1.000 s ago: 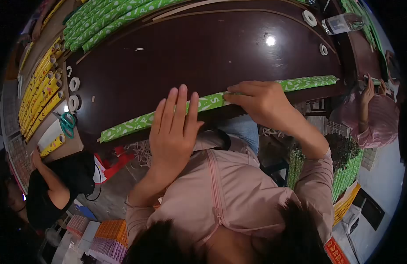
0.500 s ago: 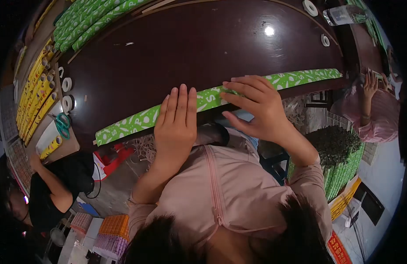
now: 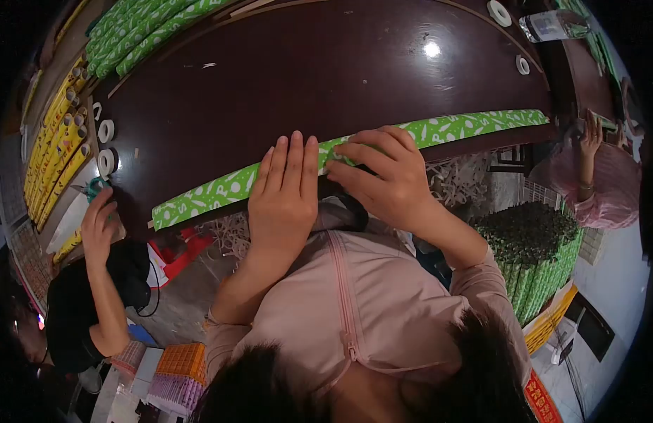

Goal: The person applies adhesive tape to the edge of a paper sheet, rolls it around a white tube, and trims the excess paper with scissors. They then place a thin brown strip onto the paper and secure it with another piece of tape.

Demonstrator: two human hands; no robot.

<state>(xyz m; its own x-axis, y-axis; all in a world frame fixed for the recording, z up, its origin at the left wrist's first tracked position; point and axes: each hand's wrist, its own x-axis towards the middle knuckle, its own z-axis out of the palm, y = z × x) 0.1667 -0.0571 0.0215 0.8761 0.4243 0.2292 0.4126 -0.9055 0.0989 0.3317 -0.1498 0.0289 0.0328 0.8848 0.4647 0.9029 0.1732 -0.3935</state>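
A long narrow strip of green patterned wrapping paper (image 3: 474,125) lies slantwise along the near side of the dark table (image 3: 284,70), with a pale end sticking out at its left tip. My left hand (image 3: 284,190) rests flat on the middle of it, fingers straight and side by side. Just to the right, my right hand (image 3: 386,176) touches the strip with bent, spread fingers. Its thumb is mostly hidden, and a darker green patch shows by the fingertips.
At the left, another person's hand (image 3: 99,224) is at teal-handled scissors (image 3: 96,187). White tape rolls (image 3: 106,161) and yellow tubes (image 3: 55,155) lie nearby. Green rolls (image 3: 147,32) are at the back left, a plastic bottle (image 3: 554,25) at the back right. Another person (image 3: 587,166) is at the right.
My right hand has slid left along the strip, closer to my left hand, its fingers more bent. My left hand stays put. The other person's hand at the left has moved up to the scissors.
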